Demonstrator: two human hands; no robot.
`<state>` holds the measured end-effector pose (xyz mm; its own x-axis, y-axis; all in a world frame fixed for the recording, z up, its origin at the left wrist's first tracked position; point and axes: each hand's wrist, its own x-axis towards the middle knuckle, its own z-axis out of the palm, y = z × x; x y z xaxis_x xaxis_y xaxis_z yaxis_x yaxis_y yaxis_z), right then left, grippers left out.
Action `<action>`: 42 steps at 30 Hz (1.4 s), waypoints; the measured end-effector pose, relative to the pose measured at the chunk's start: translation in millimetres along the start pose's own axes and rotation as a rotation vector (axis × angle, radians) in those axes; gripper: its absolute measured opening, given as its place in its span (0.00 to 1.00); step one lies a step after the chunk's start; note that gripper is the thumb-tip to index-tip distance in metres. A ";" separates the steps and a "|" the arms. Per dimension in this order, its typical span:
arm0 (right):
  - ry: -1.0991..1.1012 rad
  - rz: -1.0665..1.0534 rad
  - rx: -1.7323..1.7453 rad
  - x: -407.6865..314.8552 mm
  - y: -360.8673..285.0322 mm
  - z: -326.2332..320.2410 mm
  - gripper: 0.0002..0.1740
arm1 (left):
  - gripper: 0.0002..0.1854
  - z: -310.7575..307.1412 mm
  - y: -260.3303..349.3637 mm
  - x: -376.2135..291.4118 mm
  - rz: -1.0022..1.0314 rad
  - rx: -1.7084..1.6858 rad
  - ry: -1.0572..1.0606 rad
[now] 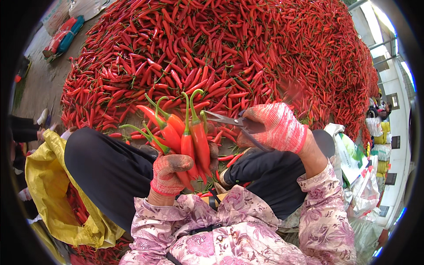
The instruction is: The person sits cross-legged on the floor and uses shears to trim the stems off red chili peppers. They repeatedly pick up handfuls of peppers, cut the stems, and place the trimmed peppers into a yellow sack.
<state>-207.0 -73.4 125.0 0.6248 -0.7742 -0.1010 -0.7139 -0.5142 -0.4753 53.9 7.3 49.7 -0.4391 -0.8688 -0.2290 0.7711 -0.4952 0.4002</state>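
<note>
My left hand (pixel 174 172), in a red and white knit glove with dark stained fingers, holds a bunch of red chili peppers (pixel 187 142). Their green curved stems (pixel 159 109) point up and away from me. My right hand (pixel 273 127), gloved alike, grips a pair of metal scissors (pixel 233 121) by the handles. The blades point left, at the stem of the rightmost pepper in the bunch; whether they touch it I cannot tell. Beyond both hands rises a large heap of red chili peppers (pixel 212 49).
A yellow woven sack (pixel 43 185) with red peppers inside stands at my left. White and green sacks (pixel 352 159) lie at my right. Parts of other people (pixel 25 129) show at the left edge. A tied red and teal bundle (pixel 64 38) lies on the floor, upper left.
</note>
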 end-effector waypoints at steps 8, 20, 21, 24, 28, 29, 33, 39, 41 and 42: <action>-0.095 0.065 0.068 -3.6 -0.6 3.6 0.32 | 0.39 -5.2 -4.6 1.2 -0.036 -0.087 -0.097; -0.034 0.014 0.013 -7.9 -1.4 3.9 0.25 | 0.40 -6.5 -6.6 3.3 -0.010 -0.078 0.019; -0.076 0.045 0.004 -8.4 -1.2 3.9 0.24 | 0.40 -6.7 -7.8 3.0 -0.016 -0.077 0.008; -0.154 0.104 -0.068 -11.3 -0.9 6.9 0.22 | 0.38 -6.5 -10.0 2.1 0.105 0.183 0.160; -0.105 0.166 -0.071 -15.5 4.3 9.7 0.23 | 0.38 -6.3 -10.8 0.4 0.151 0.483 0.333; -0.084 0.202 -0.018 -16.2 6.4 9.5 0.26 | 0.38 -6.4 -10.9 0.1 0.134 0.521 0.334; -0.023 0.131 0.122 -17.0 8.9 10.7 0.30 | 0.39 -6.1 -10.5 1.5 0.056 0.572 0.310; -0.249 0.129 0.030 -19.0 9.6 4.0 0.33 | 0.41 -0.6 -5.0 1.6 -0.039 0.594 0.276; -0.282 0.126 0.124 -19.5 11.1 2.6 0.33 | 0.40 -0.1 -4.6 1.5 -0.035 0.629 0.257; -0.289 0.118 0.107 -19.2 12.0 3.2 0.33 | 0.39 -1.0 -5.2 2.2 -0.016 0.616 0.245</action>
<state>-226.6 -63.5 118.4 0.6149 -0.6811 -0.3975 -0.7590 -0.3741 -0.5329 49.4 7.9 46.2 -0.2746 -0.8720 -0.4052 0.3287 -0.4812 0.8127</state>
